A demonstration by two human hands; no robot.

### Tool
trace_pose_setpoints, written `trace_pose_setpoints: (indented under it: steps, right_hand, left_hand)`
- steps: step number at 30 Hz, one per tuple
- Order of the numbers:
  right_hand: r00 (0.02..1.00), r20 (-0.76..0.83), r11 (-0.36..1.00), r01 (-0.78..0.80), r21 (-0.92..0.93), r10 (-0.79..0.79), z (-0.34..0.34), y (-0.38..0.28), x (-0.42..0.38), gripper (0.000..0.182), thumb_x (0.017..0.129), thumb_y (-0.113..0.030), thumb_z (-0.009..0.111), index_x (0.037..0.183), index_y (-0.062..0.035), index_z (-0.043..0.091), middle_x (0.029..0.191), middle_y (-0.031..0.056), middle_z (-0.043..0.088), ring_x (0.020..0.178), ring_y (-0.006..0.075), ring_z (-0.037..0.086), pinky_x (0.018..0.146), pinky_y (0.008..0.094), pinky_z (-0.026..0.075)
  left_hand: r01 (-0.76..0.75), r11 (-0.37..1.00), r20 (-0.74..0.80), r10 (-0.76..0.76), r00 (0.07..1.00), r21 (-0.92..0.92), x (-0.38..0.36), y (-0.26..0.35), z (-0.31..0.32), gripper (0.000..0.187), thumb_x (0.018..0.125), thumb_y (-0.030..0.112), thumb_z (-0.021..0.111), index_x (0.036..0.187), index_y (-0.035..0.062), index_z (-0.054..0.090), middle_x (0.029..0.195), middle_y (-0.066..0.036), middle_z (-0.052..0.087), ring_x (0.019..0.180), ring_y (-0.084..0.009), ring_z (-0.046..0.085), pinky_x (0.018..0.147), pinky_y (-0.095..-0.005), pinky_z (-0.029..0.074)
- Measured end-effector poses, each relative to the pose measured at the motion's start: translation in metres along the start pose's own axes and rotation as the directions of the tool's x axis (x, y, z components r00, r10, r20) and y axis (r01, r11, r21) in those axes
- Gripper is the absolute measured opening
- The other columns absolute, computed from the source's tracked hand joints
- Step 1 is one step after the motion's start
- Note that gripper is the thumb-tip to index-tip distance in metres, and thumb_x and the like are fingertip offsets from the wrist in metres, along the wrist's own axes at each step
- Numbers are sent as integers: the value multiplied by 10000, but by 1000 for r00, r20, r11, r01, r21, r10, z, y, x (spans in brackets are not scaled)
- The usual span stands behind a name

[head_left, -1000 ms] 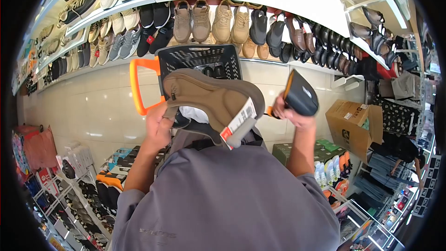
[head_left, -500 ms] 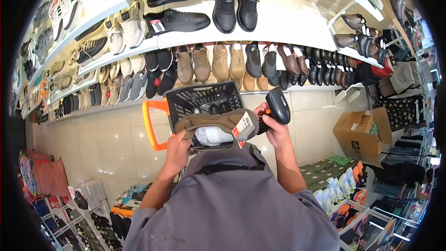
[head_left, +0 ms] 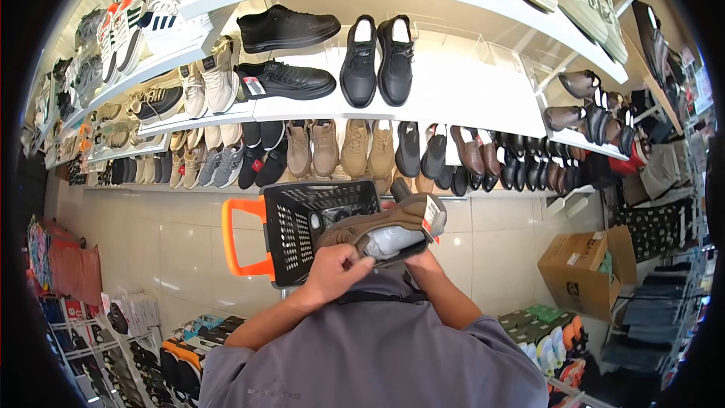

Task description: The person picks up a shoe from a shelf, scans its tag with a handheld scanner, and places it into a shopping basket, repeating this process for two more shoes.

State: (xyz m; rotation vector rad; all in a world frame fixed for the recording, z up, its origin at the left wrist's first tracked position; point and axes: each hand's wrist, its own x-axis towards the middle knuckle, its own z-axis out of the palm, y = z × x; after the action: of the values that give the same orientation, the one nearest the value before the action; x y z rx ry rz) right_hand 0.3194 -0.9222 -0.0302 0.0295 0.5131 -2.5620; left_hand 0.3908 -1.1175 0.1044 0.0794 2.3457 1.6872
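Note:
A brown shoe (head_left: 362,225) with pale stuffing inside and a white and red tag (head_left: 433,218) is held in front of my body, over the right part of a black basket (head_left: 291,238) with an orange handle. My left hand (head_left: 336,270) grips the heel end of the shoe, fingers closed at its opening. Under the toe end is my right hand (head_left: 423,263), mostly hidden behind the shoe, its fingers out of sight. A dark device (head_left: 400,190) shows partly behind the shoe. Dark items lie inside the basket.
Ahead, a white shelf (head_left: 468,98) bears black shoes (head_left: 376,60), with rows of brown, tan and black shoes beneath. An open cardboard box (head_left: 578,276) stands on the tiled floor (head_left: 189,234) at the right. Shoe racks stand at the lower left and lower right.
The shoe has moved right and turned its toe upward. My right hand has gone from beside the shoe to beneath it, and the dark device is now largely hidden. The view has tilted up.

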Motion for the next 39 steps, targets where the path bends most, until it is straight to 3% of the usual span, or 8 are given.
trace_pose_setpoints:
  steps: [2, 4, 6, 7, 11, 26, 33, 39]
  right_hand:
    - [996, -49, 980, 70, -186, -80, -17, -23, -2, 549, 946, -456, 489, 1263, -8, 515, 1143, 161, 628, 1030, 282, 632, 894, 405, 526]
    - [985, -168, 997, -27, 68, 38, -28, -50, 0, 551, 938, -463, 498, 1242, -6, 543, 1142, 154, 628, 1001, 284, 640, 873, 413, 537]
    - [987, -142, 989, -53, 141, 73, -34, -83, 6, 510, 942, -427, 511, 1214, 0, 565, 1143, 151, 629, 992, 286, 641, 859, 422, 544]
    - [998, -26, 976, -55, 212, 62, -33, -99, 11, 486, 943, -414, 512, 1214, -13, 562, 1147, 160, 628, 1014, 307, 634, 880, 444, 533]
    - [994, 105, 978, -49, 201, 28, -53, -139, 29, 481, 949, -411, 507, 1239, -29, 539, 1156, 167, 629, 1043, 321, 629, 899, 452, 525]
    - [997, 2, 987, -75, 142, 76, -49, -205, 51, 531, 993, -450, 388, 1304, -32, 488, 1313, 132, 550, 1148, 258, 587, 960, 406, 510]
    - [995, -89, 988, 56, 145, -44, -77, -211, 70, 335, 977, -359, 497, 1163, -87, 552, 1155, 80, 614, 1044, 223, 624, 921, 394, 525]
    - [984, -169, 999, -47, 19, 50, -97, -225, 82, 307, 890, -171, 600, 1169, -62, 534, 1023, 156, 650, 936, 306, 665, 827, 421, 547]
  left_hand:
    - [-117, 961, -15, 125, 992, 250, 20, 18, 25, 269, 774, 234, 756, 689, 49, 581, 630, -26, 523, 616, -141, 524, 612, -307, 440]
    - [-211, 847, 18, 231, 973, 488, 43, 33, 53, 279, 709, 233, 811, 699, 67, 587, 667, -34, 526, 700, -190, 559, 671, -338, 457]
    - [-373, 619, -144, 624, 768, 691, 67, 45, 80, 394, 553, 210, 876, 684, 77, 529, 913, -105, 524, 893, -335, 525, 805, -441, 443]
    - [-369, 601, -132, 626, 768, 709, 78, 38, 92, 449, 515, 159, 875, 788, 76, 529, 1149, -180, 466, 1100, -422, 463, 938, -523, 397]
    - [-462, 714, -135, 607, 784, 526, 129, 39, 120, 710, 508, 118, 872, 1084, 94, 458, 1295, -259, 434, 1249, -471, 408, 999, -580, 368]
    - [-460, 636, 136, 491, 861, 620, 220, 96, 139, 897, 601, 148, 844, 1396, 214, 434, 1306, -201, 442, 1147, -397, 493, 949, -464, 439]
    - [-550, 595, 211, 543, 813, 586, 256, 105, 130, 621, 634, 244, 870, 1043, 103, 425, 1176, -229, 535, 887, -422, 619, 728, -444, 528]
    - [-603, 508, 233, 613, 754, 614, 302, 140, 110, 607, 642, 219, 865, 1008, 120, 390, 1169, -219, 554, 864, -413, 630, 689, -427, 531]
